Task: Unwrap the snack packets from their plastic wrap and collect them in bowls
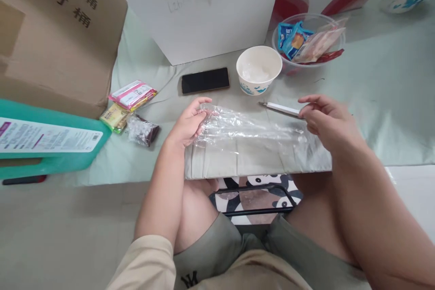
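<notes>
A crumpled clear plastic bag (244,129) stretches across the front of the table between my hands. My left hand (190,122) is closed on its left end, thumb against the fingers. My right hand (326,118) is at the right, its fingers curled and the index finger reaching out. The right end of the bag tapers toward those fingers. A slim white craft knife (282,109) with a pointed metal tip has its rear end at my right fingertips. Whether they grip the knife, the bag or both is hidden.
Behind my hands are a black phone (205,80), a white paper bowl (258,68) and a clear tub (335,54) of packets. Snack packets (132,95) and a dark wrapped piece (144,131) lie left, beside a green container (68,163). Boxes (210,13) stand behind.
</notes>
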The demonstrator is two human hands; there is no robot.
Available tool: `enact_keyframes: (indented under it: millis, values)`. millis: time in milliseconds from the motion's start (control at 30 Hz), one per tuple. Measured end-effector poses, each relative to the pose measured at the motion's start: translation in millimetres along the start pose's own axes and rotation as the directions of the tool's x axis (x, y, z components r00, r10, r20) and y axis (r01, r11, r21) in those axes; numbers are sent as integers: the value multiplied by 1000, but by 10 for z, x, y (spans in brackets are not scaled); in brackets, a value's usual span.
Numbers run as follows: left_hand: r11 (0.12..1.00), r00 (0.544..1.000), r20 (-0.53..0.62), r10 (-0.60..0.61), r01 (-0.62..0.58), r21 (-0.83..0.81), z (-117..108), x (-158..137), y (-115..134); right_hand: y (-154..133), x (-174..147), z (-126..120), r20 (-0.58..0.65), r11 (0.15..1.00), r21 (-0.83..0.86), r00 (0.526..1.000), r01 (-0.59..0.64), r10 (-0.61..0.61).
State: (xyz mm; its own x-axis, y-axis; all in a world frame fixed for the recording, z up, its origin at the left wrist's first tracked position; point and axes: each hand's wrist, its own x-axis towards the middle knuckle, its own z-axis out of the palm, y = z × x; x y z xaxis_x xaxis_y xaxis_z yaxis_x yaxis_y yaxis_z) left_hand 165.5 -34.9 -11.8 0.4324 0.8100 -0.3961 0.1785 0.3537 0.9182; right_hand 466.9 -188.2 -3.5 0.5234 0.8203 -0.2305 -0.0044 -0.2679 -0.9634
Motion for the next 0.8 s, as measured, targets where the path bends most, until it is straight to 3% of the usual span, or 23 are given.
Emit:
enact_keyframes:
  millis: [100, 200, 267, 333, 400, 433, 467, 567, 667, 733, 800]
  values:
    - [997, 983, 175, -63, 70, -33, -7, -76, 38, -40, 5, 46, 60, 993, 107, 997, 44, -50]
    - [996, 957, 282, -65, 78, -38, 37, -148, 49, -100, -58, 249, 283, 975, 221, 955, 30, -93]
    - [997, 946, 318, -61, 74, -28, 85, -187, 47, -125, -147, 457, 500, 981, 185, 864, -52, -49]
    - [999, 943, 330, -47, 52, -6, 129, -217, 47, -120, -242, 661, 680, 991, 53, 731, -120, 52]
    - [999, 949, 314, -14, 2, 37, 147, -230, 46, -91, -311, 805, 755, 988, -111, 638, -103, 151]
    - [998, 956, 294, 7, -26, 60, 142, -229, 44, -71, -328, 846, 757, 982, -171, 628, -77, 181]
    - [995, 965, 260, 33, -55, 78, 127, -220, 40, -53, -334, 865, 740, 976, -209, 644, -54, 194]
    - [991, 989, 96, 114, -120, 63, 50, -157, 22, -20, -307, 839, 632, 979, -196, 755, -60, 173]
    - [985, 991, -46, 124, -129, -112, 19, -80, 9, -14, -272, 794, 515, 996, -56, 853, -66, 86]
    - [956, 996, -22, 86, -89, -279, 81, -59, 5, -5, -261, 794, 434, 996, 67, 901, -56, 22]
    - [913, 992, 108, 64, -15, -407, 216, -73, -6, 13, -254, 817, 381, 983, 172, 925, -67, -4]
